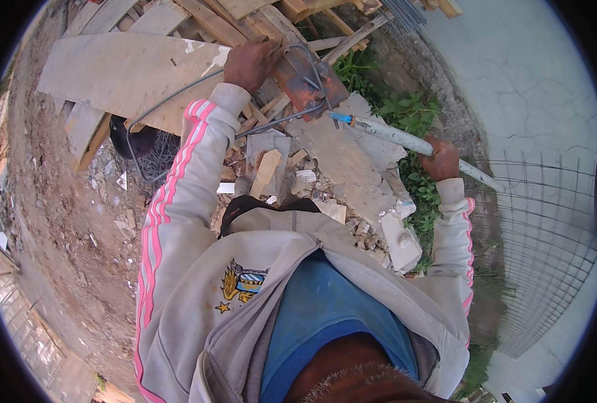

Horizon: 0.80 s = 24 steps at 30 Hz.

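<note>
My left hand [253, 64] is closed at the top of the view, its fingers wrapped round a bent steel rod [139, 151]. The rod makes a large angular loop past my left sleeve. It runs on to a rusty, orange-stained metal plate [322, 87], where more bent rod lies over the plate. On the right, my right hand [439, 160] grips a long pale pipe [389, 134] with a blue end. That blue end points at the plate, close to the rod; whether they touch I cannot tell.
Timber and boards [130, 74] are piled at the far left, with tangled wire [157, 153] below. Broken concrete slabs [339, 144] and rubble lie before me. Green weeds [406, 107] grow beside them. Wire mesh [547, 228] leans against a pale wall [533, 74] at the right.
</note>
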Available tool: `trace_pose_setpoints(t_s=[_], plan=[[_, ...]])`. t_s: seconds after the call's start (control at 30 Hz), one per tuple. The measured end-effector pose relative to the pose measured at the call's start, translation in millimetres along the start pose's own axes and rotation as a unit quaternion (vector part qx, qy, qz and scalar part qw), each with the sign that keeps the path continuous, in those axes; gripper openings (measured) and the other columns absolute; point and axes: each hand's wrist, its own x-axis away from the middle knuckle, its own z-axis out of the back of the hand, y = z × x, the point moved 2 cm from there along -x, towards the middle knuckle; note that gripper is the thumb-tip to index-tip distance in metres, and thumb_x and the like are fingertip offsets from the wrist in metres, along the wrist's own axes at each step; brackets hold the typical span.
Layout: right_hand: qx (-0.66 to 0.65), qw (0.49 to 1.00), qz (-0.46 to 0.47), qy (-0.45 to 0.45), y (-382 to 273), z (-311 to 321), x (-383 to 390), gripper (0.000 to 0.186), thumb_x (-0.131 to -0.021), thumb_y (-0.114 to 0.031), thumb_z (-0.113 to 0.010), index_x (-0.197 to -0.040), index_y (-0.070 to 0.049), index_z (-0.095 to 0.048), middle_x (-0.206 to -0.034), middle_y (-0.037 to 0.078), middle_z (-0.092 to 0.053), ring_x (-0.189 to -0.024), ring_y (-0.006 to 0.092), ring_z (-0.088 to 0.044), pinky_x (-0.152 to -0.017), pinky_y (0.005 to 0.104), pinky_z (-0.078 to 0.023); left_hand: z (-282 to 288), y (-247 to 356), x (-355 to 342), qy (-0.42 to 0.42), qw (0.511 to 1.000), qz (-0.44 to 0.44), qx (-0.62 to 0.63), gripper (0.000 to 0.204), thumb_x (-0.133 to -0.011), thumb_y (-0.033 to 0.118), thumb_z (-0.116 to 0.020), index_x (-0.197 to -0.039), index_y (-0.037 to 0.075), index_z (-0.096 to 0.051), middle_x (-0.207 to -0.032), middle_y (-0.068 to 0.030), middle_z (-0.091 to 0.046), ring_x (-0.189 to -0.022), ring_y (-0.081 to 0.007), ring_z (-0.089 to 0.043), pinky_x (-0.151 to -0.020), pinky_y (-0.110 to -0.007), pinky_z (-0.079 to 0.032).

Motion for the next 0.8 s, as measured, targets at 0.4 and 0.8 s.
trace_pose_setpoints(t_s=[0.4, 0.8], plan=[[-0.029, 0.999, 0.011, 0.022, 8, -24, 5, 0.021, -0.073, -0.025, -0.080, -0.086, -0.011, -0.070, -0.071, 0.015, -0.067, -0.068, 0.0372, -0.067, -0.061, 0.0456, -0.054, -5, -1, 3, 0.016, 0.997, 0.015, 0.072, 0.026, -0.092, 0.031, -0.061, -0.102, 0.010, -0.071, -0.096, -0.0145, -0.067, -0.086, -0.0367, -0.067, -0.078, -0.048, -0.054], [0.024, 0.997, -0.061, 0.047, -17, -12, 25, 0.025, -0.073, -0.029, -0.080, -0.090, -0.012, -0.072, -0.076, 0.016, -0.069, -0.074, 0.0378, -0.068, -0.066, 0.0475, -0.055, -3, -2, -2, 0.019, 0.997, 0.000, 0.072, 0.024, -0.091, 0.027, -0.063, -0.104, 0.007, -0.069, -0.094, -0.0164, -0.067, -0.089, -0.0394, -0.065, -0.080, -0.049, -0.052]])
